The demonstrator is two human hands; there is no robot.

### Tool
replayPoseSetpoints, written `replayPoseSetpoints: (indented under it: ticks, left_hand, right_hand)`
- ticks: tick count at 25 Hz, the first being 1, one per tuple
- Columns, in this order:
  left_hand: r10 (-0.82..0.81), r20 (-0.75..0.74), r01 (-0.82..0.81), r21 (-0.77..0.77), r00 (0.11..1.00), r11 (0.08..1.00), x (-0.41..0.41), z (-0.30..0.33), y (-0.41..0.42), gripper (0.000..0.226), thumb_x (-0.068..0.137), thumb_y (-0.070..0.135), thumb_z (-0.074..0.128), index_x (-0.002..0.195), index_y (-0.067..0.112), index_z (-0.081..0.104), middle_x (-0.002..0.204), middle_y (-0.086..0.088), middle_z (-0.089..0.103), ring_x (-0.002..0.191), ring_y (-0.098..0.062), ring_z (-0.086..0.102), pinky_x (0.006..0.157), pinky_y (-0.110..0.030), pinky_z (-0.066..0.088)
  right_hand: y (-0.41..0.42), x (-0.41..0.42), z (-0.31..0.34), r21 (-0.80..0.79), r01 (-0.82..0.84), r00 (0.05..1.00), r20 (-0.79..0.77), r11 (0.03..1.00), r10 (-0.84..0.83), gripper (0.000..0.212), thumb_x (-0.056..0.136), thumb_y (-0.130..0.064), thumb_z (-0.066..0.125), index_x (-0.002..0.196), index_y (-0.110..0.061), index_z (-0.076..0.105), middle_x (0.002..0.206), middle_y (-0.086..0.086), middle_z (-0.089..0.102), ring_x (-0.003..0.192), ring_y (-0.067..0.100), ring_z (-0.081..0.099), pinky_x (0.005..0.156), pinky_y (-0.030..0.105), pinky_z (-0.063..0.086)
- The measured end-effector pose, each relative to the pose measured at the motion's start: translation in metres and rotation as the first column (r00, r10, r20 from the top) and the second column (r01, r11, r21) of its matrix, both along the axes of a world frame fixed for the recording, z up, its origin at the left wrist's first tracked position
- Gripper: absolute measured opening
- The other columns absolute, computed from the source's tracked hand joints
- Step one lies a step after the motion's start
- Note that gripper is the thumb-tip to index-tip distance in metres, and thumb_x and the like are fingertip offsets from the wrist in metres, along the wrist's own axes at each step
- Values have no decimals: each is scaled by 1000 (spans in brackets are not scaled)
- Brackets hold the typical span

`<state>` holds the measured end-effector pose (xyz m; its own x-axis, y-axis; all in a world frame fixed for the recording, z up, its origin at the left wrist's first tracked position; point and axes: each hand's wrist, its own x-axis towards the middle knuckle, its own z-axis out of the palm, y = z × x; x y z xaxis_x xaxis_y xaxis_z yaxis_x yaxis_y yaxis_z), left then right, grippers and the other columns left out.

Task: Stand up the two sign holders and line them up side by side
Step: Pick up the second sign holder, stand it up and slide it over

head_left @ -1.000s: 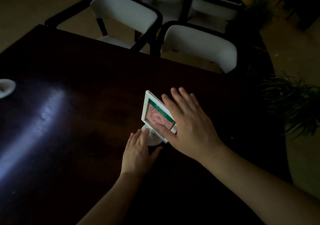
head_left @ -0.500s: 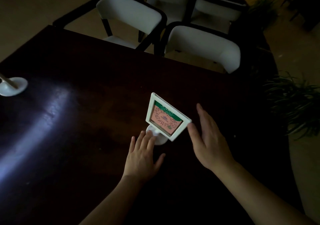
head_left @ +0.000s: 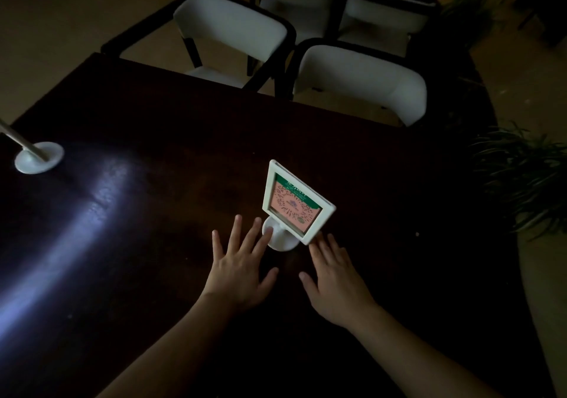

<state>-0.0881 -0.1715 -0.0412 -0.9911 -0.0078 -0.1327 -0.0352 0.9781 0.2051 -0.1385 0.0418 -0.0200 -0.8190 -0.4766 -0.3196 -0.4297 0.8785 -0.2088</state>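
A white-framed sign holder (head_left: 296, 203) with a pink and green card stands upright on its round white base (head_left: 280, 239) near the middle of the dark table (head_left: 153, 127). My left hand (head_left: 241, 267) lies flat and spread, with fingertips touching the base. My right hand (head_left: 333, 270) rests flat just right of the base, fingertips under the frame's lower corner. A second sign holder's round white base (head_left: 38, 161) sits at the table's far left, its stem leaning out of view.
Two white chairs (head_left: 233, 32) (head_left: 362, 78) with dark frames stand at the table's far edge, with more behind. Green plants (head_left: 521, 176) sit on the floor to the right. A bright reflection crosses the table's left side.
My right hand let go of the frame and came down flat beside the base. The sign holder now stands on its own. My view shifted, revealing more of the left base.
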Motion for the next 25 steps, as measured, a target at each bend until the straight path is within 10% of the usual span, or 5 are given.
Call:
replayPoseSetpoints:
  ticks: [25]
  left_hand:
    - [-64,180,69,-21,982,997,26,-5,-50,83,83,71,22,150,42,-17,162,5,-21,142,-39,-30,110,-74,-8]
  right_hand:
    - [-64,16,-12,118,-213,976,78,970,205,94,84,-85,12,157,-31,-9,168,-2,-5,150,23,-21,121,55,0]
